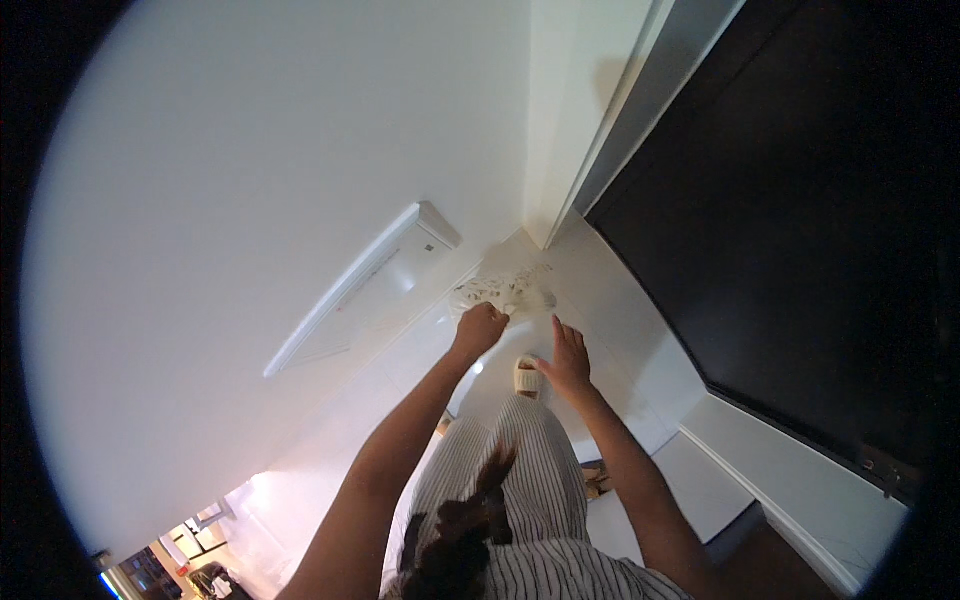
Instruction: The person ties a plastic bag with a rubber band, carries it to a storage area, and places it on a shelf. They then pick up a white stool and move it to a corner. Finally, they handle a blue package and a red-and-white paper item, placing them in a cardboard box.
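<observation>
My left hand [482, 330] is closed on the near edge of a thin, whitish bag or cloth [499, 286] with a speckled brown pattern. This item hangs or lies low above the pale floor; its exact form is blurred. To the right of it, my right hand [568, 356] is held with its fingers apart and nothing seen in it. Below and between the hands, a cream slipper [527, 376] shows on my foot. My striped trousers [536, 457] and a hanging lock of dark hair [457, 532] fill the lower middle.
A white panel with a raised rim [352, 281] juts from the wall at left. A large dark door or panel [787, 225] stands at right beside a white frame [600, 150]. Brown items [596, 480] lie by my right forearm. Black and white items [217, 581] stand far at lower left.
</observation>
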Demonstrator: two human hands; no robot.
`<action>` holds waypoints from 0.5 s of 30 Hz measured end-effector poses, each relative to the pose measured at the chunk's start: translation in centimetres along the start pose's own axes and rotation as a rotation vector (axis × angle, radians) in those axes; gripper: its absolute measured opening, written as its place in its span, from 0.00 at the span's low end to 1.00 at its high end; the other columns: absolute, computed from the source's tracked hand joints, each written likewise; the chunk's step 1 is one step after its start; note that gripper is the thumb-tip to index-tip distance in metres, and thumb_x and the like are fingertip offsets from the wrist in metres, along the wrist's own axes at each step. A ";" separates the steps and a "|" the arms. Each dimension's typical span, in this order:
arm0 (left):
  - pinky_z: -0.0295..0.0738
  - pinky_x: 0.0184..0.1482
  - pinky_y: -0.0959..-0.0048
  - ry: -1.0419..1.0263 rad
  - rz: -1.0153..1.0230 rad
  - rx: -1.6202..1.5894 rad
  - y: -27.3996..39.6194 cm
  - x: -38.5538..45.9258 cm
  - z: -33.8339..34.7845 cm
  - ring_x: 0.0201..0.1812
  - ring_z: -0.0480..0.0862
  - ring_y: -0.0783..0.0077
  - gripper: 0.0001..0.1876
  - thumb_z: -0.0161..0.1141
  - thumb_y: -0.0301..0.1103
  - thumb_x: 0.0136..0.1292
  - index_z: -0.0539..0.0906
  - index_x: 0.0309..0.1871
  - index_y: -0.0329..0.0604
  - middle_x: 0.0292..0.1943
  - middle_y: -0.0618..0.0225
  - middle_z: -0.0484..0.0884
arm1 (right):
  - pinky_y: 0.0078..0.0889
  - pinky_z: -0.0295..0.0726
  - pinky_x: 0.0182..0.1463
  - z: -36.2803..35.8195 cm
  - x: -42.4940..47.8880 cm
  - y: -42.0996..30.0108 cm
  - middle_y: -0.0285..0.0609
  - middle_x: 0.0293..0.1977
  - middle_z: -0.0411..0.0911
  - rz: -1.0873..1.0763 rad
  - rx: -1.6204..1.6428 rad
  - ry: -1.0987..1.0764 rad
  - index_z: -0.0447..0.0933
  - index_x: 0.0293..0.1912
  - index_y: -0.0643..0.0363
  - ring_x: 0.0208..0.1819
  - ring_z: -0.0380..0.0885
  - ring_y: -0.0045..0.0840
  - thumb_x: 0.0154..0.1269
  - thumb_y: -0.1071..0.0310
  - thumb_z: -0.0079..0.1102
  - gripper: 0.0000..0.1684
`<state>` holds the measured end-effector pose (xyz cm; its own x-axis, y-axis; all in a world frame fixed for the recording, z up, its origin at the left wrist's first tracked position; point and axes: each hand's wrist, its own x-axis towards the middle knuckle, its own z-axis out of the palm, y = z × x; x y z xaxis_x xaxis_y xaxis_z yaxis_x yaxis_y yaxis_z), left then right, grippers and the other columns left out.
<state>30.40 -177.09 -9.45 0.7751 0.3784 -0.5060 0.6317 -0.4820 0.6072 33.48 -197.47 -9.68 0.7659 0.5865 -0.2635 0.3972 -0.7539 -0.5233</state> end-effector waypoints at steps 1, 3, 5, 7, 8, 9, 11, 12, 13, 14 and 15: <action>0.75 0.38 0.61 -0.005 0.074 0.032 0.8 -0.4 -0.6 0.33 0.82 0.52 0.16 0.58 0.44 0.57 0.81 0.32 0.36 0.29 0.52 0.82 | 0.44 0.65 0.62 1.3 2.4 0.4 0.54 0.57 0.66 -0.022 -0.099 -0.023 0.55 0.67 0.56 0.61 0.63 0.41 0.52 0.57 0.67 0.47; 0.75 0.41 0.57 -0.064 0.123 -0.002 3.2 -1.5 -2.0 0.36 0.82 0.46 0.16 0.57 0.43 0.58 0.80 0.33 0.36 0.30 0.47 0.81 | 0.44 0.65 0.62 4.1 6.5 1.4 0.53 0.54 0.69 -0.174 -0.246 0.029 0.53 0.68 0.54 0.58 0.67 0.41 0.52 0.56 0.67 0.48; 0.75 0.39 0.60 -0.072 0.189 -0.041 3.7 -1.8 -1.7 0.35 0.83 0.50 0.15 0.59 0.41 0.60 0.80 0.36 0.35 0.32 0.49 0.82 | 0.44 0.67 0.60 6.6 9.3 2.2 0.52 0.50 0.73 -0.212 -0.270 -0.091 0.55 0.66 0.53 0.55 0.70 0.41 0.52 0.56 0.66 0.46; 0.75 0.38 0.60 -0.101 0.255 -0.074 4.6 -1.6 -1.5 0.34 0.82 0.51 0.14 0.58 0.40 0.61 0.80 0.36 0.35 0.32 0.49 0.82 | 0.44 0.69 0.58 8.9 12.1 2.9 0.50 0.45 0.76 -0.149 -0.163 -0.371 0.61 0.63 0.54 0.53 0.73 0.41 0.53 0.56 0.65 0.40; 0.75 0.40 0.61 -0.106 0.311 -0.005 4.3 -1.2 -1.1 0.35 0.82 0.52 0.12 0.57 0.38 0.62 0.80 0.37 0.35 0.31 0.51 0.82 | 0.47 0.75 0.50 13.9 13.4 6.1 0.48 0.37 0.80 -0.194 -0.132 -0.330 0.71 0.52 0.56 0.45 0.79 0.42 0.54 0.59 0.62 0.26; 0.75 0.40 0.61 -0.101 0.338 0.017 3.8 -0.7 -0.7 0.36 0.81 0.52 0.12 0.57 0.37 0.62 0.79 0.37 0.36 0.31 0.51 0.82 | 0.48 0.76 0.48 15.7 14.2 6.5 0.49 0.36 0.80 -0.103 -0.093 -0.294 0.72 0.49 0.57 0.43 0.79 0.43 0.54 0.60 0.61 0.23; 0.74 0.42 0.62 -0.093 0.394 0.048 3.0 0.0 0.2 0.37 0.80 0.52 0.11 0.58 0.36 0.62 0.79 0.36 0.36 0.31 0.52 0.81 | 0.50 0.78 0.43 18.4 15.1 7.1 0.51 0.34 0.80 0.086 -0.033 -0.225 0.74 0.43 0.59 0.41 0.80 0.45 0.55 0.63 0.58 0.16; 0.74 0.43 0.62 -0.080 0.380 0.029 2.2 0.4 0.7 0.39 0.80 0.53 0.10 0.57 0.35 0.62 0.78 0.36 0.36 0.32 0.53 0.81 | 0.50 0.78 0.43 19.0 15.1 7.4 0.54 0.32 0.79 0.097 0.116 -0.126 0.73 0.45 0.59 0.39 0.80 0.48 0.56 0.65 0.56 0.16; 0.74 0.43 0.61 -0.054 0.368 0.012 1.2 0.7 1.2 0.38 0.80 0.53 0.10 0.58 0.35 0.62 0.78 0.36 0.36 0.33 0.53 0.81 | 0.49 0.78 0.44 19.9 15.4 7.8 0.55 0.33 0.79 0.200 0.190 -0.127 0.73 0.45 0.60 0.40 0.79 0.49 0.56 0.65 0.56 0.16; 0.74 0.44 0.61 -0.028 0.356 -0.005 0.2 1.0 1.7 0.38 0.80 0.53 0.10 0.58 0.35 0.62 0.78 0.36 0.36 0.33 0.53 0.81 | 0.48 0.77 0.45 20.8 16.1 8.1 0.56 0.34 0.79 0.305 0.261 -0.127 0.73 0.45 0.61 0.41 0.78 0.50 0.57 0.65 0.55 0.16; 0.74 0.44 0.61 -0.001 0.347 -0.022 -0.8 1.3 2.4 0.38 0.80 0.53 0.10 0.58 0.34 0.62 0.78 0.37 0.36 0.34 0.53 0.81 | 0.48 0.77 0.46 21.6 16.8 8.5 0.57 0.35 0.78 0.411 0.330 -0.121 0.73 0.45 0.61 0.42 0.78 0.51 0.57 0.65 0.55 0.16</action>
<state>30.90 -178.08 -12.03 0.9437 0.1944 -0.2675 0.3307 -0.5648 0.7561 38.72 -187.61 -36.06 0.7535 0.3071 -0.5814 -0.1181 -0.8066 -0.5791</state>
